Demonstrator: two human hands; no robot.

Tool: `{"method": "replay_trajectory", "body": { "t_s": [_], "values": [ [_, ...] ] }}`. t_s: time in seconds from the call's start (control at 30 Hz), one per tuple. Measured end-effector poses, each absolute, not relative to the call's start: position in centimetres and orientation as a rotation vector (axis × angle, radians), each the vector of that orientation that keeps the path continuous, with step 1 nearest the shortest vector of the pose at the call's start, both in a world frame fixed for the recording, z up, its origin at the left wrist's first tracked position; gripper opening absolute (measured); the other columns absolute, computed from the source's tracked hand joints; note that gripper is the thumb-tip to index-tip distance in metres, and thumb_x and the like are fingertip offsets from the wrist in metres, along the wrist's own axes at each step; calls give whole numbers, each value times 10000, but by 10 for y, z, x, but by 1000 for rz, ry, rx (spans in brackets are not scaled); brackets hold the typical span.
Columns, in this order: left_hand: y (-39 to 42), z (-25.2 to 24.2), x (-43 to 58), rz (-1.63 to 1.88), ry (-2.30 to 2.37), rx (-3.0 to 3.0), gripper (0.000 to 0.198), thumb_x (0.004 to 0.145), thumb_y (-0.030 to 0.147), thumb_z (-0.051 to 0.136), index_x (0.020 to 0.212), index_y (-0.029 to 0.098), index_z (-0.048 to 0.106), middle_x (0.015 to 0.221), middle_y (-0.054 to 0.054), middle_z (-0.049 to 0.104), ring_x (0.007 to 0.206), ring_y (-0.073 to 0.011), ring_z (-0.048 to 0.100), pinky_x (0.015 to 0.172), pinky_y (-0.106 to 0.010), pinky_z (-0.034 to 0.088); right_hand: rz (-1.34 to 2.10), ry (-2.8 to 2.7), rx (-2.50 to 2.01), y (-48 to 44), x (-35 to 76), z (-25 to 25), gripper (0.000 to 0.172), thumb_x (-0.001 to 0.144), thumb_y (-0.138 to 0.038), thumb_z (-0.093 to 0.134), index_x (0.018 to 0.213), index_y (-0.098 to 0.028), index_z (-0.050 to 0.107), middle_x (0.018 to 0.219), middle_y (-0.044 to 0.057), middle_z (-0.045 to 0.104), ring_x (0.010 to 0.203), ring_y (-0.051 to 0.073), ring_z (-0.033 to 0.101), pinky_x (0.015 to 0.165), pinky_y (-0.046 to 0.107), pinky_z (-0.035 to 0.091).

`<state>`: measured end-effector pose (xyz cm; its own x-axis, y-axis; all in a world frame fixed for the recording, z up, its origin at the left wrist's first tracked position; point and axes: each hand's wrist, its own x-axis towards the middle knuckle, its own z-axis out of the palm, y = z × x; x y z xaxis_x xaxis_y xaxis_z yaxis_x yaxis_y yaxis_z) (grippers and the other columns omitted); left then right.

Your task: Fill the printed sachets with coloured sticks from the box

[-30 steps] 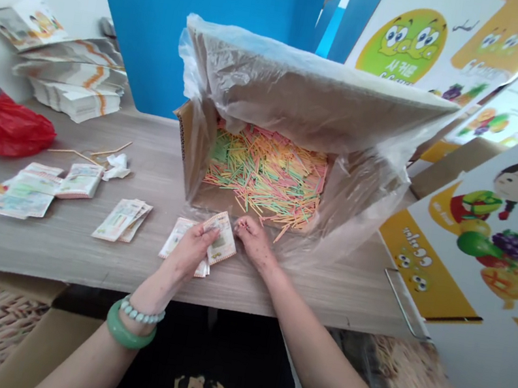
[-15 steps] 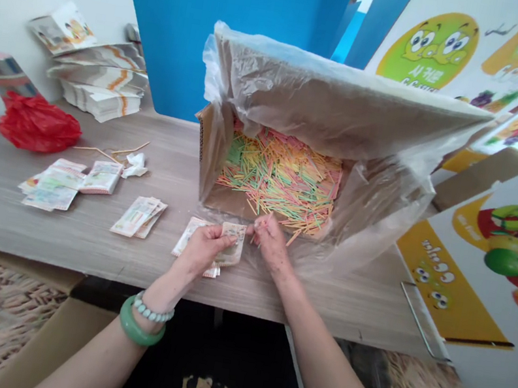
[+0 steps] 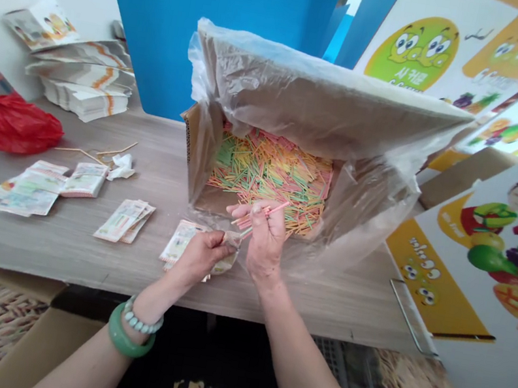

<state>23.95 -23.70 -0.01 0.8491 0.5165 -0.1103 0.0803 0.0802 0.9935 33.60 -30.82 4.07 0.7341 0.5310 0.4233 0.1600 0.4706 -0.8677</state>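
Observation:
My left hand [image 3: 204, 254] is closed on a small printed packet [image 3: 226, 264], its upper end pinched between thumb and fingers. Beside it, my right hand [image 3: 265, 241] holds several thin coloured sticks [image 3: 254, 220], pink and green, whose lower ends meet the top of that packet. Behind the hands stands a cardboard box [image 3: 218, 200] lined with clear plastic [image 3: 369, 186], with a heap of pink, yellow, green and orange sticks [image 3: 268, 169] inside. Under and left of my left hand lie more packets [image 3: 180, 240] on the table.
Further left on the table [image 3: 137, 266] are a small packet pile [image 3: 124, 220], larger stacks [image 3: 34, 189], a crumpled tissue [image 3: 122, 167] and a red plastic bag [image 3: 15, 121]. Paper stacks [image 3: 89, 79] stand against the wall. Printed cartons [image 3: 491, 259] flank the right side.
My right hand has turned upward and now shows a bunch of sticks at the packet's mouth. My left hand has tilted the packet toward them. The view has shifted slightly right.

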Motion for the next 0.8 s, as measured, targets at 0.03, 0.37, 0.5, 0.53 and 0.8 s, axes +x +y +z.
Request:
{"method": "replay_trajectory", "body": {
  "t_s": [0.03, 0.37, 0.5, 0.53, 0.8],
  "values": [
    [-237, 0, 239, 341, 507, 1437, 223, 660, 372, 746, 647, 181, 632, 602, 14, 584, 609, -152, 503, 582, -260, 393, 242, -744, -1086, -308, 334, 39, 151, 977, -387, 474, 914, -250, 473, 772, -5, 681, 834, 188, 706, 731, 342, 544],
    [-234, 4, 236, 324, 517, 1287, 333, 569, 425, 818, 634, 159, 629, 590, 22, 558, 569, -117, 463, 557, -244, 365, 245, -778, -1114, -315, 327, 20, 113, 970, -320, 487, 888, -243, 489, 758, -13, 651, 868, 185, 695, 907, 425, 534],
    [-235, 4, 235, 301, 546, 1329, 365, 577, 454, 799, 605, 160, 585, 558, 44, 473, 523, -89, 371, 519, -233, 294, 295, -770, -1168, -319, 329, 18, 143, 965, -345, 491, 870, -239, 493, 710, -11, 635, 876, 195, 685, 824, 384, 545],
    [-236, 5, 235, 307, 554, 1360, 369, 587, 457, 790, 584, 165, 564, 547, 49, 446, 520, -87, 355, 512, -231, 277, 316, -764, -1167, -320, 330, 18, 145, 962, -352, 498, 872, -238, 492, 701, -12, 633, 865, 196, 684, 796, 371, 546],
    [-238, 8, 237, 311, 570, 1443, 372, 609, 430, 780, 528, 179, 518, 513, 52, 409, 512, -90, 346, 499, -231, 256, 216, -667, -1111, -309, 331, 34, 132, 978, -372, 457, 924, -253, 440, 735, -22, 651, 804, 184, 701, 830, 395, 548]
  ]
}}
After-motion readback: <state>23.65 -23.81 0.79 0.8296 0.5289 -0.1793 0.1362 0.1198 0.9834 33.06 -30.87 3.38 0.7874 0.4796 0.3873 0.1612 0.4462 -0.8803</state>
